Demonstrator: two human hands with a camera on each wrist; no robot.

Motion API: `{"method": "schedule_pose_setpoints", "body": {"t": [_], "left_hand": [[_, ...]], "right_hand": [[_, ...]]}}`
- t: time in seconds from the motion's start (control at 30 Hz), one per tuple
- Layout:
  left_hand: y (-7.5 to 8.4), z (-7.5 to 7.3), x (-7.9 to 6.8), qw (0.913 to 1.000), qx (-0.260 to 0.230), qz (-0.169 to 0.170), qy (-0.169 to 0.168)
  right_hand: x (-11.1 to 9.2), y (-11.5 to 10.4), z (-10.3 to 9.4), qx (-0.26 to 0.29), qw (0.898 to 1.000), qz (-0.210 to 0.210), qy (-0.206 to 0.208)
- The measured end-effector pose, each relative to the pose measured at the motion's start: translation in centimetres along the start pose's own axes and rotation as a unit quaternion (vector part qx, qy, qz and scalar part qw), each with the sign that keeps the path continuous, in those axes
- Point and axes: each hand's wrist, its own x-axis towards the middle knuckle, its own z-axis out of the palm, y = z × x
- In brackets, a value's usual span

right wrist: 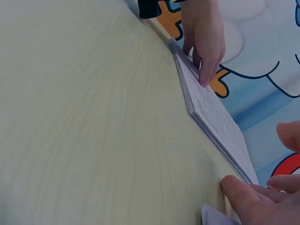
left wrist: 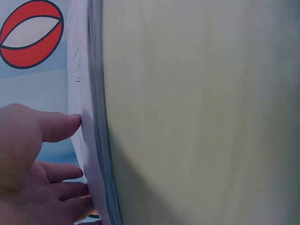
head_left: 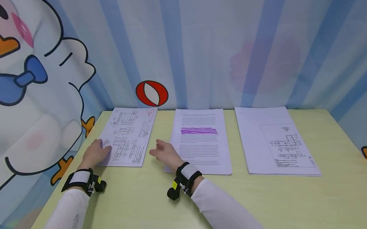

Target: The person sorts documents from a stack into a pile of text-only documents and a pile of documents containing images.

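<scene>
My left hand (head_left: 95, 153) rests at the near left part of the left paper stack (head_left: 130, 126), whose top sheet carries technical drawings. In the left wrist view the thumb (left wrist: 63, 125) lies straight against the paper, and the other fingers reach along the stack's edge. My right hand (head_left: 167, 154) hovers with loose fingers over the near left corner of the middle paper stack (head_left: 200, 142) and the gap beside it. That stack shows printed text with a purple highlighted band. In the right wrist view the right hand's fingers (right wrist: 241, 192) overlap the left stack's corner; nothing is in its grasp.
A third paper stack (head_left: 280, 142) with a drawing lies on the right of the pale yellow table (head_left: 229, 198). Behind and on both sides hangs a blue-striped cartoon curtain (head_left: 205, 43). Each wrist wears a strapped camera.
</scene>
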Motion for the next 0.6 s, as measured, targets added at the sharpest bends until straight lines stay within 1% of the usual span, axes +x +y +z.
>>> {"method": "schedule_pose_setpoints", "body": {"t": [0.07, 0.17, 0.23, 0.37, 0.4, 0.47, 0.6], "left_hand": [[0.0, 0.1, 0.1, 0.9999, -0.003, -0.008, -0.009], [0.0, 0.2, 0.2, 0.9998, -0.008, -0.008, -0.015], [0.0, 0.4, 0.2, 0.9998, -0.004, -0.002, -0.019], [-0.1, 0.7, 0.2, 0.999, 0.024, 0.027, -0.028], [-0.1, 0.8, 0.2, 0.9985, 0.031, 0.033, -0.03], [-0.2, 0.8, 0.1, 0.9974, 0.043, 0.047, -0.034], [0.0, 0.7, -0.1, 0.9964, 0.041, 0.061, -0.041]], "right_hand": [[0.2, 0.1, 0.4, 0.036, 0.999, 0.012, -0.017], [0.5, 0.2, 0.8, 0.099, 0.994, 0.029, -0.031], [0.7, 0.3, 1.0, 0.149, 0.988, 0.033, -0.036], [1.0, 0.2, 1.2, 0.229, 0.972, 0.038, -0.043], [1.1, 0.2, 1.2, 0.243, 0.968, 0.038, -0.046], [1.2, 0.2, 1.3, 0.257, 0.964, 0.037, -0.05], [1.4, 0.2, 1.1, 0.273, 0.96, 0.044, -0.049]]}}
